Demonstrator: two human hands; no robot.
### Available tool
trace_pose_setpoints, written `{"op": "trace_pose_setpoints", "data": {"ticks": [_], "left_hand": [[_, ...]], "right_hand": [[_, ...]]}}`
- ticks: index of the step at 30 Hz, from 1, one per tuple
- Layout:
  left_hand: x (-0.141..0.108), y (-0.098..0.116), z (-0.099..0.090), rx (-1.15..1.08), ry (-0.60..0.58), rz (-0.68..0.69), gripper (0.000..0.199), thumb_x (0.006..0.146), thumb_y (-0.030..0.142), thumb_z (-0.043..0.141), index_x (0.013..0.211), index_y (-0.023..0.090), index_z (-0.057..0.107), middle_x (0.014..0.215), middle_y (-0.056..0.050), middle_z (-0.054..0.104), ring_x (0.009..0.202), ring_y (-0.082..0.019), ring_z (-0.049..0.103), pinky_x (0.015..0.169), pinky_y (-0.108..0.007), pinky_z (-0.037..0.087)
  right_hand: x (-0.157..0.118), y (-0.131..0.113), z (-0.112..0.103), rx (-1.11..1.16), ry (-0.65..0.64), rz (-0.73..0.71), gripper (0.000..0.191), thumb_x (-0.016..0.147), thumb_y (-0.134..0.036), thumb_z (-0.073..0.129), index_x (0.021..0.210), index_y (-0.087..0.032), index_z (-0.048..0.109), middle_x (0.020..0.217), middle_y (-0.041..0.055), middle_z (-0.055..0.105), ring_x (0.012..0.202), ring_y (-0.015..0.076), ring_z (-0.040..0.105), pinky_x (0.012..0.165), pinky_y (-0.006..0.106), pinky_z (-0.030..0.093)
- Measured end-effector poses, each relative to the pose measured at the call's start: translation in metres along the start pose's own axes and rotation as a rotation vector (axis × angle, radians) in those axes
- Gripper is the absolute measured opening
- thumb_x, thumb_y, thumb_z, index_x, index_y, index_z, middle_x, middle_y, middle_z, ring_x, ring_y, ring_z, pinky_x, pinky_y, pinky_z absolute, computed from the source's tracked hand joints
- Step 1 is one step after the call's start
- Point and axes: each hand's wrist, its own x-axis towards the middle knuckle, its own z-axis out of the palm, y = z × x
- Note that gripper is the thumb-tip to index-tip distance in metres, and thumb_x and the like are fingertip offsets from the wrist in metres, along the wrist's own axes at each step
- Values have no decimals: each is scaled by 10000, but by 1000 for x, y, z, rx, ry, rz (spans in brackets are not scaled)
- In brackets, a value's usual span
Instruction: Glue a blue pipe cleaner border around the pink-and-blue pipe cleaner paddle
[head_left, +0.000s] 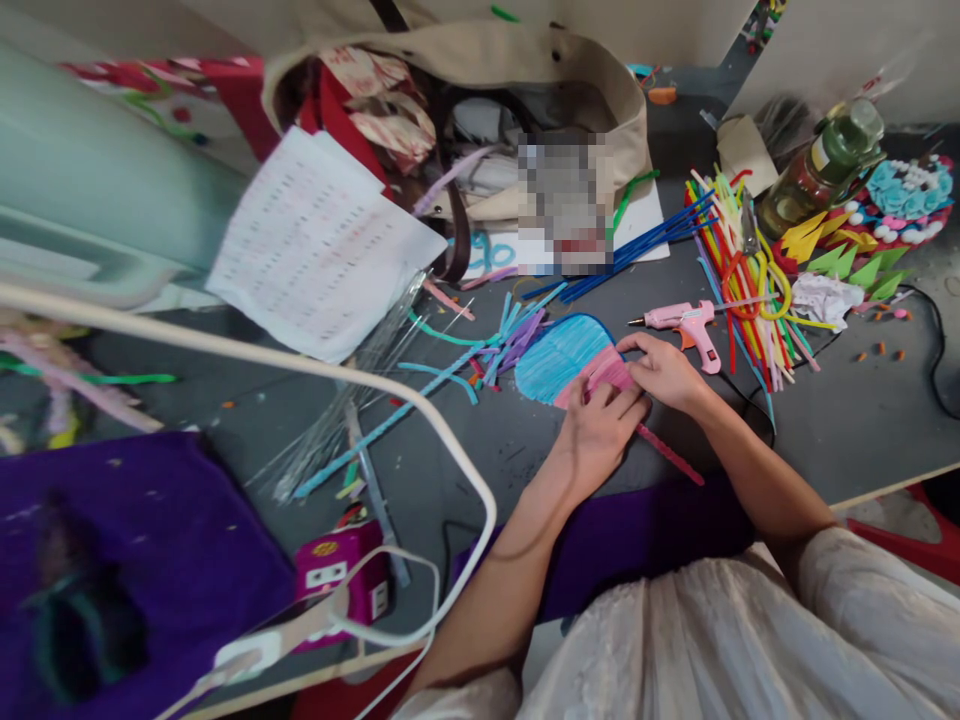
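A flat rounded piece, light blue on its left and pink on its right with a dark blue edge, lies on the grey table in front of me. My left hand rests on its pink part, fingers bent and somewhat apart. At the right edge of the piece, my right hand has its thumb and fingers pressed together; what they hold, if anything, is too small to make out. A dark pink fuzzy strip sticks out below the hands toward the lower right. Beyond my right hand lies a pink glue gun.
Colourful pipe cleaners lie at the right, near a green bottle. A written sheet leans by a beige bag. A white cable arches over the left side, above a magenta power block and a purple cloth.
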Motion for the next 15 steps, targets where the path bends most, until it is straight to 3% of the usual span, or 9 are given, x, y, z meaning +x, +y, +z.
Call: {"op": "trace_pose_setpoints", "data": {"ticks": [15], "left_hand": [[2, 2, -4, -1, -22, -9, 434, 942, 86, 520, 1328, 230, 656, 1358, -80, 708, 1101, -290, 611, 1098, -579, 372]], "right_hand": [[5, 9, 3, 72, 0, -29, 331, 840, -174, 511, 1143, -204, 640, 530, -98, 489, 469, 126, 456, 514, 255, 313]]}}
